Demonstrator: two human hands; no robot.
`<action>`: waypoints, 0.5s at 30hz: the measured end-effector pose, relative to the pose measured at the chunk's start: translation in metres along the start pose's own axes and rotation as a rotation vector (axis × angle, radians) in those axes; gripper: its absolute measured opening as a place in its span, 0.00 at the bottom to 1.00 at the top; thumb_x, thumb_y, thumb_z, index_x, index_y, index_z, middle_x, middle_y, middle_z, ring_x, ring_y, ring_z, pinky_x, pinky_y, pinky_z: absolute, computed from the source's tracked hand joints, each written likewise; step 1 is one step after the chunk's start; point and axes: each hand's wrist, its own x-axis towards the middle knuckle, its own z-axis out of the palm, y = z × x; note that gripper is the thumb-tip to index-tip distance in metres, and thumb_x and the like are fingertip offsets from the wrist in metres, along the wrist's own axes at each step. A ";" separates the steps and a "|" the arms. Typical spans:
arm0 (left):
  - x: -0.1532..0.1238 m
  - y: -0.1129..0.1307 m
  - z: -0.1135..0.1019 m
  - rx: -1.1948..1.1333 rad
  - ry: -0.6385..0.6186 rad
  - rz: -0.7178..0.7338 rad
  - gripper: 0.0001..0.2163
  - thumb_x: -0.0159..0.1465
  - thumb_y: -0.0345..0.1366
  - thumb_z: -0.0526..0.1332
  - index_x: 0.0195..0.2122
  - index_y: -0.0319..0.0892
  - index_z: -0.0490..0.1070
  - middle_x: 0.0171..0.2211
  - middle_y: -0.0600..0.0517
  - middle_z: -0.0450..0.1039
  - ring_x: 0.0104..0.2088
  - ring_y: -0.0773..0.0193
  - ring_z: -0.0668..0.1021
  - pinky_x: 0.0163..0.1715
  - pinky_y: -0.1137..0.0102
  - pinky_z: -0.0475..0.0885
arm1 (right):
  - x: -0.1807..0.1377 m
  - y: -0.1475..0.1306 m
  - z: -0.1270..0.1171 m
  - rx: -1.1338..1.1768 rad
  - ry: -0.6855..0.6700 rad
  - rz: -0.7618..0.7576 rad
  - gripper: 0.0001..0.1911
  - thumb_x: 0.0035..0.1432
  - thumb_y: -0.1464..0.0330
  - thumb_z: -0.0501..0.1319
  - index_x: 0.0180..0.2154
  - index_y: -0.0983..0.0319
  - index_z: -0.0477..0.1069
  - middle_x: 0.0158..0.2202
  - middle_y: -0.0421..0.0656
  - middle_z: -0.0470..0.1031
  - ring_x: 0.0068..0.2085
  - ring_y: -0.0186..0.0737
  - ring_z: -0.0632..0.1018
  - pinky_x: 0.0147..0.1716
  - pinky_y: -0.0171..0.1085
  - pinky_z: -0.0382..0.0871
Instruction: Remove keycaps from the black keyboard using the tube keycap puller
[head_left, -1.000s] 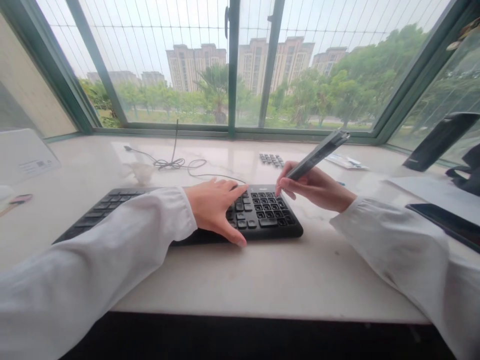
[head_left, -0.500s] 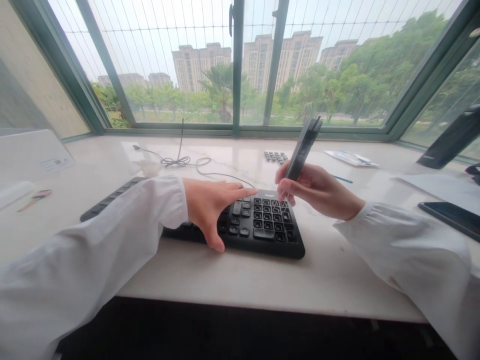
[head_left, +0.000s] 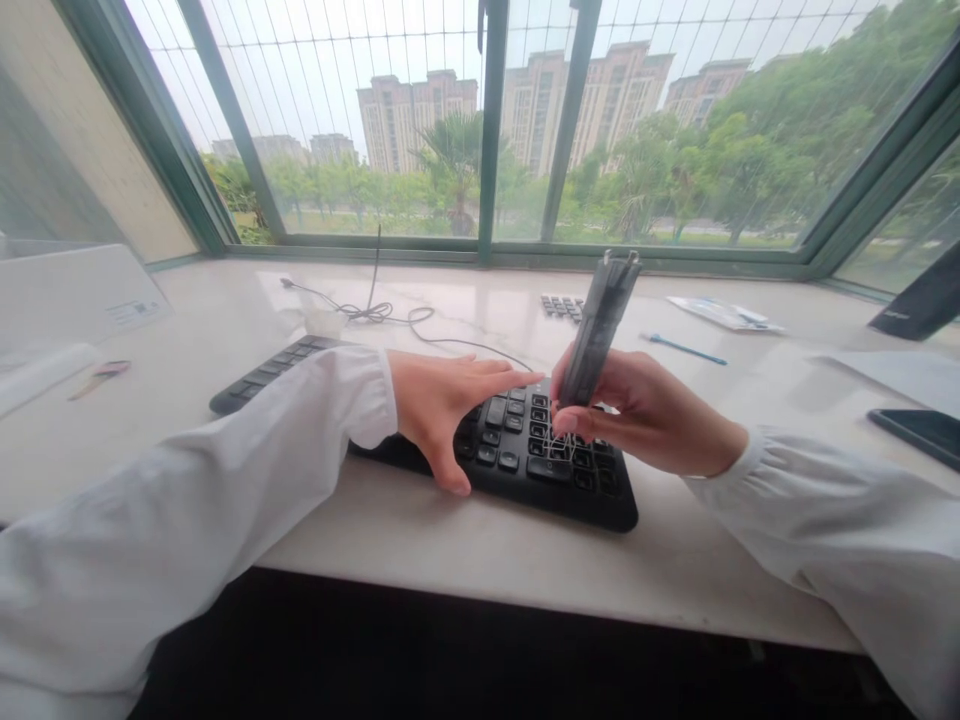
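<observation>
A black keyboard lies on the white counter, and several sockets of its number pad show without keycaps. Across its middle rests my left hand, fingers stretched out and thumb spread toward the front edge. My right hand is closed around the dark handle of a keycap puller, held nearly upright. Thin wire loops reach down from the puller over the number pad; whether they grip a key I cannot tell. Behind the keyboard lie several loose keycaps in rows.
A cable lies coiled behind the keyboard. To the right are a blue stick-like tool, a clear packet and a phone. A white box and a small brush-like item sit at left.
My right hand has lowered the keycap puller, and its wires now sit over the number pad's lower keys. My left hand stays spread on the keyboard. The view has shifted slightly.
</observation>
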 end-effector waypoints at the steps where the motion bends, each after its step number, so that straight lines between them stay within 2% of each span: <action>1: 0.001 -0.001 0.000 -0.009 0.000 0.006 0.58 0.39 0.53 0.72 0.70 0.47 0.44 0.63 0.43 0.58 0.59 0.44 0.66 0.62 0.53 0.61 | 0.000 0.001 0.000 -0.015 0.015 -0.001 0.15 0.55 0.60 0.69 0.32 0.63 0.69 0.25 0.40 0.73 0.23 0.30 0.72 0.21 0.30 0.68; 5: 0.001 -0.004 0.001 -0.053 0.023 0.037 0.58 0.39 0.54 0.72 0.69 0.47 0.45 0.64 0.43 0.57 0.61 0.43 0.65 0.63 0.53 0.59 | 0.000 0.006 0.002 -0.003 0.022 0.118 0.16 0.55 0.58 0.69 0.33 0.62 0.67 0.23 0.39 0.74 0.21 0.32 0.72 0.18 0.31 0.68; 8: 0.001 -0.006 0.001 -0.082 0.050 0.058 0.57 0.39 0.54 0.73 0.69 0.47 0.47 0.64 0.44 0.59 0.61 0.44 0.65 0.64 0.54 0.59 | -0.001 0.006 0.006 0.008 0.026 0.195 0.19 0.54 0.56 0.69 0.38 0.60 0.64 0.22 0.38 0.75 0.19 0.34 0.74 0.16 0.32 0.68; 11: 0.001 -0.005 0.001 -0.088 0.059 0.067 0.55 0.39 0.53 0.73 0.68 0.49 0.51 0.62 0.46 0.62 0.60 0.45 0.66 0.63 0.54 0.60 | -0.002 0.001 0.010 -0.068 0.035 0.206 0.23 0.52 0.56 0.70 0.40 0.59 0.61 0.21 0.37 0.76 0.18 0.36 0.75 0.15 0.31 0.66; 15: 0.000 -0.003 0.000 -0.034 0.017 0.020 0.55 0.39 0.56 0.72 0.68 0.48 0.51 0.64 0.45 0.59 0.62 0.44 0.65 0.63 0.55 0.60 | -0.002 -0.006 0.014 -0.255 0.057 0.151 0.22 0.54 0.55 0.69 0.37 0.59 0.60 0.19 0.36 0.76 0.15 0.34 0.72 0.16 0.32 0.61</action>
